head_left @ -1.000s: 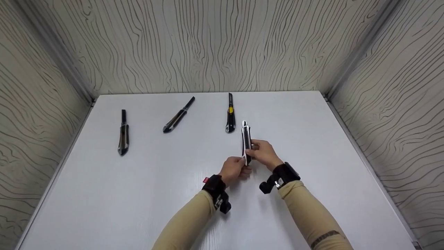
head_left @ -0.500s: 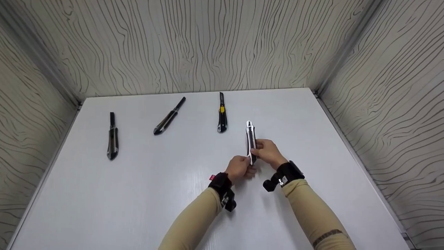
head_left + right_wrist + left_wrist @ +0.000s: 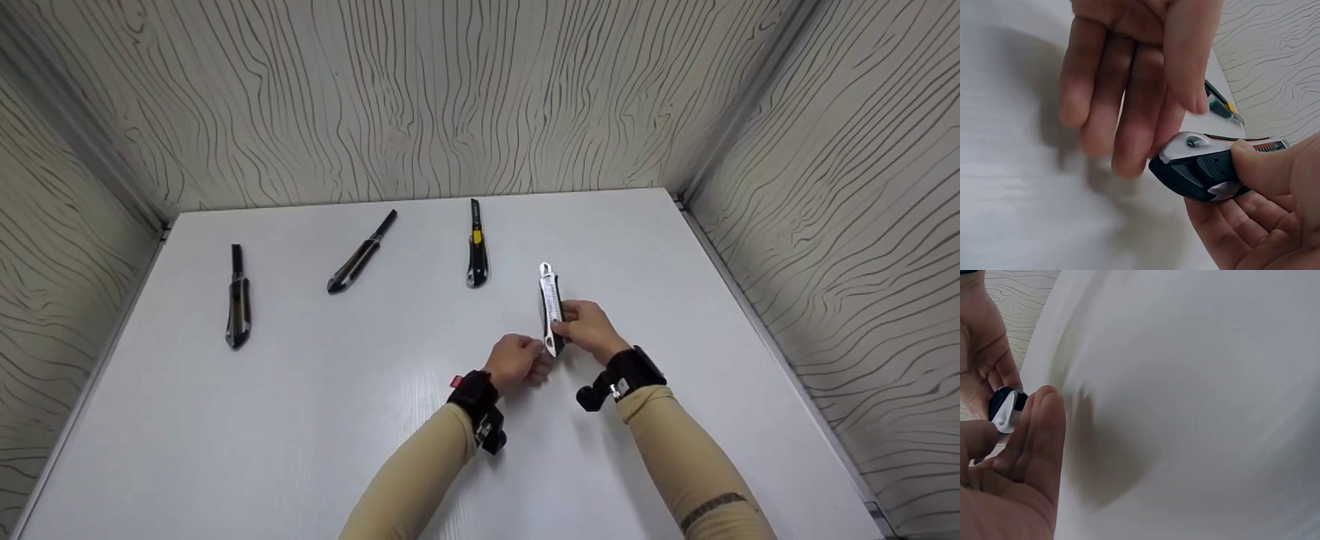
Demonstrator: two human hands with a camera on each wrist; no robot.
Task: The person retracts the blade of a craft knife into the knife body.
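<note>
My right hand grips a silver and black utility knife between thumb and fingers, over the white table. Its tip points away from me, and the butt end with a round hole faces me. In the right wrist view the thumb lies on the knife's silver side, with the fingers underneath. Beside the butt end is my left hand, its fingers loosely bent and the fingertips right at the knife. The left thumb stands off the knife in the right wrist view.
Several more utility knives lie on the white table: a dark one at left, a slanted dark one, and a black one with a yellow slider toward the back. Wood-grain panels rise behind and at both sides.
My left thumb and fingers have let go of the knife's butt end. The right hand has drawn the knife slightly right and turned it, so more of its silver side shows. The head view shifted.
</note>
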